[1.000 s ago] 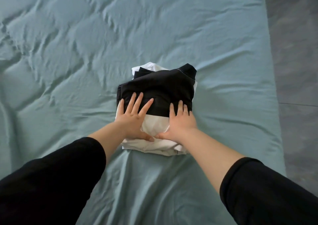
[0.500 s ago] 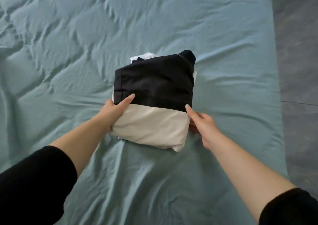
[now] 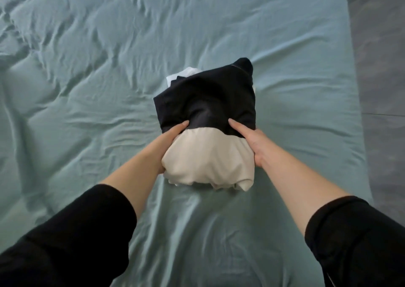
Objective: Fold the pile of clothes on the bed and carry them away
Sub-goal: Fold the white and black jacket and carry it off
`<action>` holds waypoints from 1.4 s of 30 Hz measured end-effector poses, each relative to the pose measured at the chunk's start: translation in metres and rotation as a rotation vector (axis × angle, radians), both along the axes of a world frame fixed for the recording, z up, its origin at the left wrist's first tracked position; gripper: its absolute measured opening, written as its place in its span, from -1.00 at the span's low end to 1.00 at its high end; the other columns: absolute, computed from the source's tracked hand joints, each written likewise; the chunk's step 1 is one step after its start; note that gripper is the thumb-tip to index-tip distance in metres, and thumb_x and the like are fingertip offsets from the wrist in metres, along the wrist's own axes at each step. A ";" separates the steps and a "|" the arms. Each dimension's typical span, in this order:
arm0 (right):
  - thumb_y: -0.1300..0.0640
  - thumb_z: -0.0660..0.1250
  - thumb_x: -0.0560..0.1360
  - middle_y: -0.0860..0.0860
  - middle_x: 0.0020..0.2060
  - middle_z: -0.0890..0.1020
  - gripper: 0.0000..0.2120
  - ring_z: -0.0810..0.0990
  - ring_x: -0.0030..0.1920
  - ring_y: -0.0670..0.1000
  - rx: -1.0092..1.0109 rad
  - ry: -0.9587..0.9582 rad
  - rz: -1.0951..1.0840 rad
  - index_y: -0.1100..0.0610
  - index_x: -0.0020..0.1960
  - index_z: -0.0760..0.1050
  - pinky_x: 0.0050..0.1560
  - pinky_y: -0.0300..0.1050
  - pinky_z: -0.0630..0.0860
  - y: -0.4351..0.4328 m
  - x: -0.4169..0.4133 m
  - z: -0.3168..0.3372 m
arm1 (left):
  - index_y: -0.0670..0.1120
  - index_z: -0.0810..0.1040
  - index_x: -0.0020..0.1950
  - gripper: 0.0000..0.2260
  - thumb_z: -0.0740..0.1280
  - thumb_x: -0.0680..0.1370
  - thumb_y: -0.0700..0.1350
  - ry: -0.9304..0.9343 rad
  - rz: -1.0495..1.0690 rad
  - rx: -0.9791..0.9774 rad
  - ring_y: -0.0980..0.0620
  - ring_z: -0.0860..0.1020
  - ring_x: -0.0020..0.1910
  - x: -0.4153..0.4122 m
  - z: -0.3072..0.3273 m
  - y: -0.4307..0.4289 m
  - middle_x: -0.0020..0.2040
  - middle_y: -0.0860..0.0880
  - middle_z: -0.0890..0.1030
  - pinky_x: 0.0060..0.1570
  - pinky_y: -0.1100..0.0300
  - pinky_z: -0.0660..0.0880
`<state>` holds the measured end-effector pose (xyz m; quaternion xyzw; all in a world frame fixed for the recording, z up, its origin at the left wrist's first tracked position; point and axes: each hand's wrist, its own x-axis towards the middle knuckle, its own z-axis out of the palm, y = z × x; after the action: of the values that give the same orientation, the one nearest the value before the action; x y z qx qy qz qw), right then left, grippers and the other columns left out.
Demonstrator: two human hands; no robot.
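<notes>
On the left, the rumpled teal sheet of the bed lies bare of clothing, so we judge the folding done and the carrying about to start. Our left hand clamps the left side of the stack of folded clothes. Its thumb is laid across the top where the black garment meets the cream garment, and its fingers are hidden, presumably tucked beneath to bear the weight. The forearm reaches forward, nearly straight, out of a pushed-up black sleeve.

The stack sits between our hands, right of the bed's middle, with a white garment peeking out at its far edge. We cannot tell whether it has cleared the sheet. Squeezing from both sides keeps the layers from sliding apart.

Our right hand mirrors the left, gripping the right side with its thumb on top. Beyond the bed's right edge runs grey floor.
</notes>
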<state>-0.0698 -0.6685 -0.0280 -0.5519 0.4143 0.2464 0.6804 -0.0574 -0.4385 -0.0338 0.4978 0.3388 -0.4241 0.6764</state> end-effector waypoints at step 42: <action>0.01 0.46 0.41 0.09 -0.13 0.73 -0.62 0.72 -0.12 0.06 -0.070 -0.191 -0.838 0.11 0.17 0.54 -0.24 -0.13 0.58 -0.287 -0.641 0.363 | -0.06 0.69 -0.04 -0.63 0.55 0.30 0.15 -0.460 -0.946 0.052 -0.03 0.71 -0.22 -0.426 0.364 -0.397 -0.18 -0.06 0.73 -0.20 0.13 0.58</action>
<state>-0.7106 -0.9556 0.3355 -0.3788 0.5461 -0.1177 0.7378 -0.4838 -0.8357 0.3304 0.6931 -0.0697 -0.5543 0.4555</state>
